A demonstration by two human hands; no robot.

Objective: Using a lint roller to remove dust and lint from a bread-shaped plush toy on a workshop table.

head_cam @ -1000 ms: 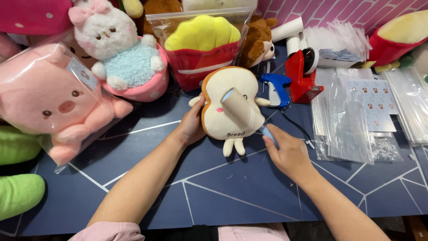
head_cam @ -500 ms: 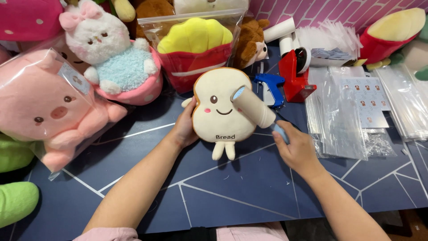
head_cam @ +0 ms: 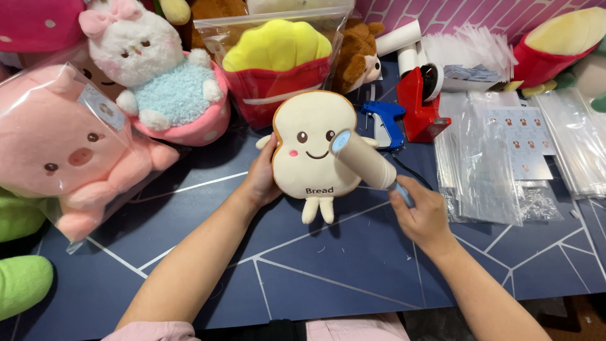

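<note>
A cream toast-shaped plush toy (head_cam: 309, 151) with a smiling face stands upright on the dark blue table (head_cam: 315, 278). My left hand (head_cam: 262, 180) grips its left edge. My right hand (head_cam: 423, 215) holds a lint roller (head_cam: 363, 161) by its light blue handle. The roller's white cylinder lies across the plush's right side, its blue end cap near the face.
Behind stand a bagged yellow-and-red fries plush (head_cam: 278, 63), a white bunny plush (head_cam: 158, 76) and a bagged pink pig plush (head_cam: 57, 145). A blue tagging gun (head_cam: 386, 120), a red tape dispenser (head_cam: 423, 101) and stacks of clear bags (head_cam: 492, 158) lie to the right.
My left hand has turned the toast plush from tilted to upright, face toward me. The lint roller has stayed on its right side while my view shifted.
</note>
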